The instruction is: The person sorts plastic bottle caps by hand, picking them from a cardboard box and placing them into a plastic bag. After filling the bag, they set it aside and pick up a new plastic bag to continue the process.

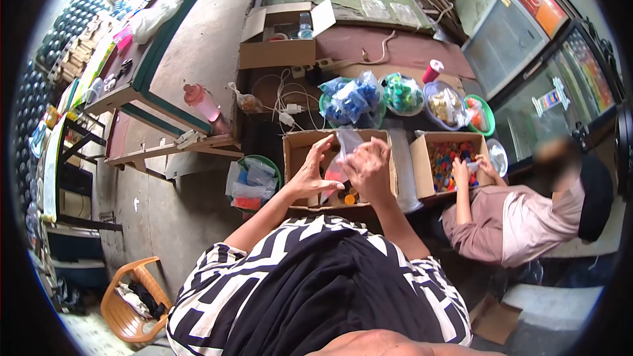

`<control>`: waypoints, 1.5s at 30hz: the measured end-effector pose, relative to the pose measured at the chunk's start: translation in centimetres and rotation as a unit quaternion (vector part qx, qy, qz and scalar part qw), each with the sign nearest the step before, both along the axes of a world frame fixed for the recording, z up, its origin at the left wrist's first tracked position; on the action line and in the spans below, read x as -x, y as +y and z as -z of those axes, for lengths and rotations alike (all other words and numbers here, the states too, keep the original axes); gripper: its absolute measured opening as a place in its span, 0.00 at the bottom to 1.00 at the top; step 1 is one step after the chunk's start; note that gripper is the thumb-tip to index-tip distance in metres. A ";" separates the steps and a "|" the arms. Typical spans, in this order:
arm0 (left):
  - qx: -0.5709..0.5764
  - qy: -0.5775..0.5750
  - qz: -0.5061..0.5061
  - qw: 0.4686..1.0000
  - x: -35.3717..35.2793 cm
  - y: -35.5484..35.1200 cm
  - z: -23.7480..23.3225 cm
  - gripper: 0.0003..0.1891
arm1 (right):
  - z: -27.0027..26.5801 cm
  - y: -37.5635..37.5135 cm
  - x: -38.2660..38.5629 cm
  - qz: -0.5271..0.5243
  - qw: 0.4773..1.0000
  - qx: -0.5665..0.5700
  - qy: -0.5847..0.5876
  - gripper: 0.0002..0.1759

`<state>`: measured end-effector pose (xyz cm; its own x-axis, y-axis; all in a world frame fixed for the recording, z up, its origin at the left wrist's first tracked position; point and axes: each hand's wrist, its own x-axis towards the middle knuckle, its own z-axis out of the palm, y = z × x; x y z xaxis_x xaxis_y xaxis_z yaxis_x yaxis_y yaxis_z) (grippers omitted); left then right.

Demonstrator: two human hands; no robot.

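Observation:
A clear plastic bag (347,141) with something red in its lower part hangs between my hands, over an open cardboard box (300,143). My right hand (370,168) has its fingers closed on the bag's upper part. Close on the other side, my left hand (310,176) is open, thumb apart from the fingers, beside the bag's red part. Orange and dark bottle caps (350,197) lie at the bottom of the box, partly hidden by my hands and the bag.
At right, a person (521,214) works over a box of coloured caps (443,158). Filled bags in basins, such as the blue ones (353,100), stand beyond my box. A green basket (278,170) with bags is at left, near a pink bottle (203,103). White cables (285,102) lie behind.

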<state>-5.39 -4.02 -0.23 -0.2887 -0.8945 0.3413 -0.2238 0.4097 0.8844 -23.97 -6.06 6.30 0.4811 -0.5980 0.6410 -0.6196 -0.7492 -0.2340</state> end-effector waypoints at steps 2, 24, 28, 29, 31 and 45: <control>0.061 -0.014 -0.003 0.998 0.1 -0.4 1.0 0.51 | -1.9 -0.3 -0.9 -0.005 1.000 0.013 -0.016 0.08; -0.288 0.141 0.238 0.917 -6.6 -0.3 3.4 0.27 | 2.8 4.0 -2.5 -0.014 0.800 -0.501 -0.330 0.35; -0.154 0.183 0.191 0.952 -6.4 0.0 4.4 0.25 | 4.1 4.4 -4.0 0.042 0.771 -0.509 -0.380 0.20; -0.154 0.182 0.192 0.952 -6.4 0.1 4.7 0.25 | 4.4 4.5 -3.9 0.042 0.771 -0.508 -0.382 0.20; -0.207 0.195 0.171 0.943 -6.5 0.3 4.6 0.23 | 3.8 4.3 -3.9 0.037 0.791 -0.483 -0.373 0.18; -0.219 0.254 0.052 0.940 -5.3 0.2 4.3 0.15 | 6.0 1.4 -1.4 -0.009 0.737 -0.536 -0.411 0.09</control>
